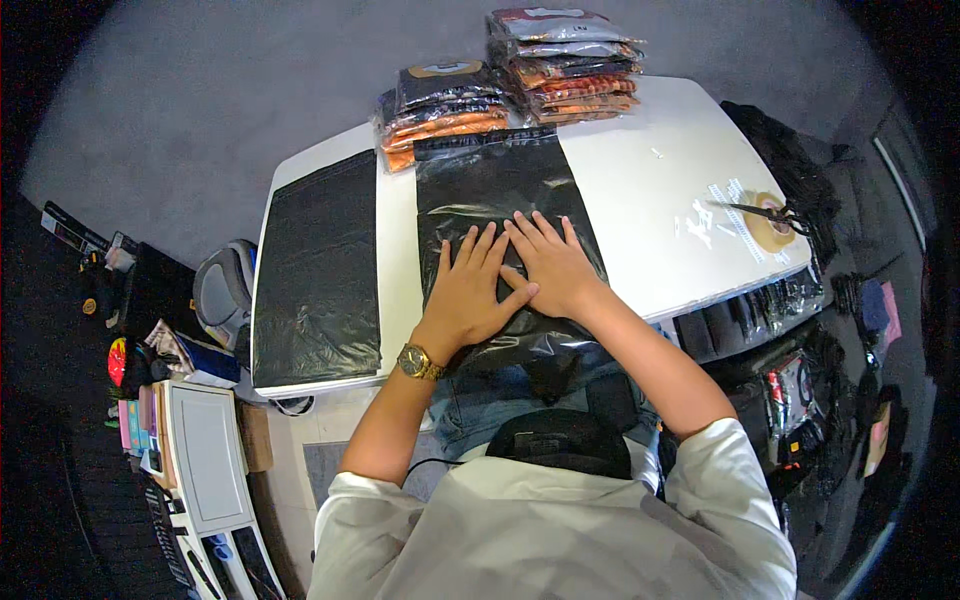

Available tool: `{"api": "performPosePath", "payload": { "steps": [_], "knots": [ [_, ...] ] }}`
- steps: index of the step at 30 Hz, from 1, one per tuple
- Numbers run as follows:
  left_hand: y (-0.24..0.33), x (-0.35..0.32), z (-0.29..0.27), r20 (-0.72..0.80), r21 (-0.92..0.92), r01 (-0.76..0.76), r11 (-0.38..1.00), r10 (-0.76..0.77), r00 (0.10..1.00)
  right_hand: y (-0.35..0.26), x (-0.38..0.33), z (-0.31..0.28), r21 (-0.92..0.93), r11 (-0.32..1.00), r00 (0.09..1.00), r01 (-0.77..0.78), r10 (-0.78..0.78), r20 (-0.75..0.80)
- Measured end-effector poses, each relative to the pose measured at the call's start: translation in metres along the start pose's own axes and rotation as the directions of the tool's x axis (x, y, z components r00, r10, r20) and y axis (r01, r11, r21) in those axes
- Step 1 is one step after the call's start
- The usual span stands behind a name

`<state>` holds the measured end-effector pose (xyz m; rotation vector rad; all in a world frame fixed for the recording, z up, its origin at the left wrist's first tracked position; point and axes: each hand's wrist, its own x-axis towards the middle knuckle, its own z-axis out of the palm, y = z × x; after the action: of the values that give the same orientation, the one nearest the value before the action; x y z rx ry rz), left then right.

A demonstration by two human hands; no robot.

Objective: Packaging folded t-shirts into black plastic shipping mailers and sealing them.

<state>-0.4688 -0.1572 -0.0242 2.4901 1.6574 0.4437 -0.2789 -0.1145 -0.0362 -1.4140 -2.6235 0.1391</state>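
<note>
- Two hands lie flat, side by side, on a black plastic bag (495, 190) in the middle of the white worktop (650, 190).
- Left hand (468, 290): palm down, fingers (470, 250) straight and slightly spread, gripping nothing. I note a gold wristwatch (420, 362) on that wrist.
- Right hand (550, 265): palm down, fingers (540, 228) spread and pointing away from the body, pressing rather than holding. Its thumb touches the left hand's index side.
- The bag runs from the far part of the worktop to its near edge, where its glossy end hangs over toward my lap. The surface shows creases around both palms.
- I see a second sheet of black plastic (318, 280) lying flat on the left part of the worktop, apart from the bag, with a strip of white between them.
- At the far edge stand two stacks of flat packets (445, 110), orange and dark in clear wrapping. The taller stack (570, 65) sits to the right of the lower one. The lower stack touches the far end of the bag.
- On the right part of the worktop sits a roll of tape (768, 225) with scissors (765, 212) laid across it, well apart from both hands.
- Clear strips (735, 210) lie just left of the roll.
- White shirt sleeves (560, 530) fill the lower edge of the view.
</note>
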Motion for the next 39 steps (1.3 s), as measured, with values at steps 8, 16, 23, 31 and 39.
{"api": "performPosePath", "payload": {
  "steps": [8,16,23,31,39],
  "knots": [
    [-0.018,-0.011,-0.001,-0.039,0.03,0.051,0.998,-0.05,0.998,0.001,-0.01,-0.003,0.081,0.994,0.993,-0.07,0.077,-0.086],
    [-0.028,-0.025,-0.008,-0.03,0.031,0.12,0.992,-0.119,0.992,0.008,-0.016,0.002,0.107,0.985,0.976,-0.135,0.15,-0.158],
    [-0.02,-0.023,-0.021,0.025,0.134,0.175,0.975,-0.18,0.983,0.006,-0.019,-0.009,0.078,0.976,0.971,-0.202,0.21,-0.111],
    [-0.029,0.058,0.003,0.133,0.038,0.21,0.977,-0.213,0.968,0.009,0.045,-0.003,0.118,0.986,0.992,-0.117,0.11,0.063],
    [-0.099,0.088,-0.008,0.207,0.086,0.327,0.941,-0.338,0.918,0.058,0.079,-0.015,-0.008,0.936,0.918,-0.351,0.346,0.193]
  ]
}}
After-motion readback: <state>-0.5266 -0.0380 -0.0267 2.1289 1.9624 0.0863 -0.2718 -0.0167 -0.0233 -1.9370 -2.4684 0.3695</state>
